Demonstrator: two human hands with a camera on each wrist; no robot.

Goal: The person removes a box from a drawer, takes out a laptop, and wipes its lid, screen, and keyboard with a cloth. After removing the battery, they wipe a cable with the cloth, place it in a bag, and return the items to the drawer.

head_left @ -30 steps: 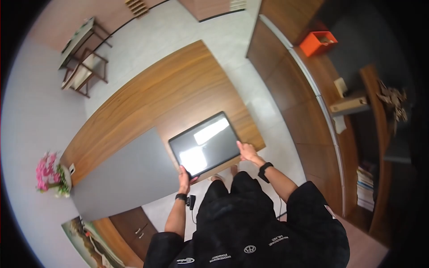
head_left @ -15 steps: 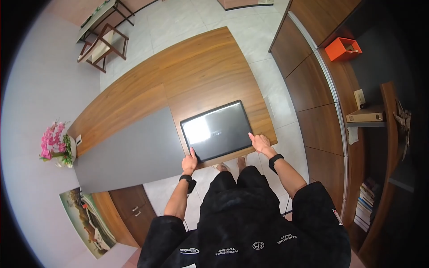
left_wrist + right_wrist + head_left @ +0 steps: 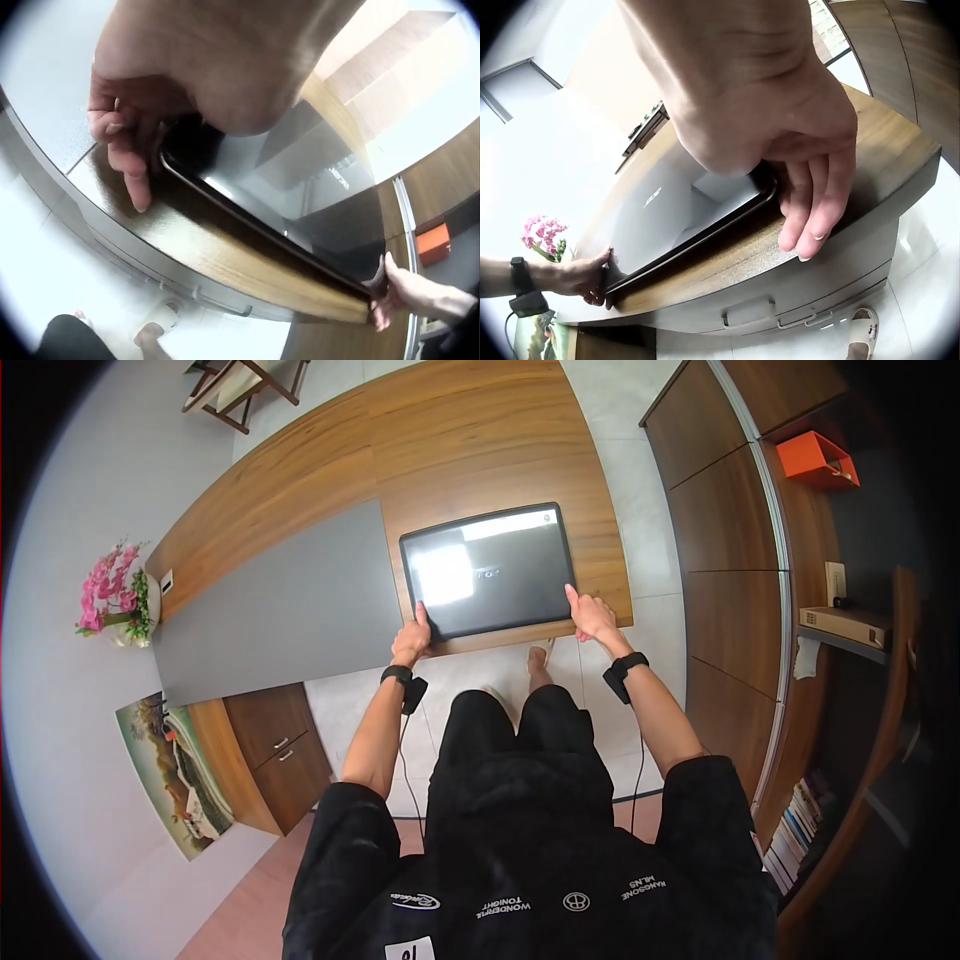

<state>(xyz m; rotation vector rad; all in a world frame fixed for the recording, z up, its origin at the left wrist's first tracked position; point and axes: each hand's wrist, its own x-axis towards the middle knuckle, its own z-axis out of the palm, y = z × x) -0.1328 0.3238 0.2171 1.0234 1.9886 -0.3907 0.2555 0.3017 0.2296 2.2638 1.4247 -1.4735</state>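
A closed black laptop (image 3: 500, 595) with a glossy lid lies flat, close over the wooden desk top near its front edge. My left hand (image 3: 411, 637) grips its near left corner, thumb on the lid and fingers round the side. At the near right corner my right hand (image 3: 596, 618) holds it the same way, its fingers low beside the edge in the right wrist view. The laptop's front edge (image 3: 262, 234) shows just above the wood in the left wrist view.
The curved wooden desk (image 3: 480, 435) has a grey panel (image 3: 280, 600) on its left. Pink flowers (image 3: 108, 595) in a white pot stand at the desk's far left end. On the right, cabinets (image 3: 730, 525) and a shelf hold an orange box (image 3: 815, 460) and several books (image 3: 795, 830).
Both hands have kept hold of the laptop, which has come down from a slight tilt to lie flat over the desk. The head view has shifted, and one foot has moved.
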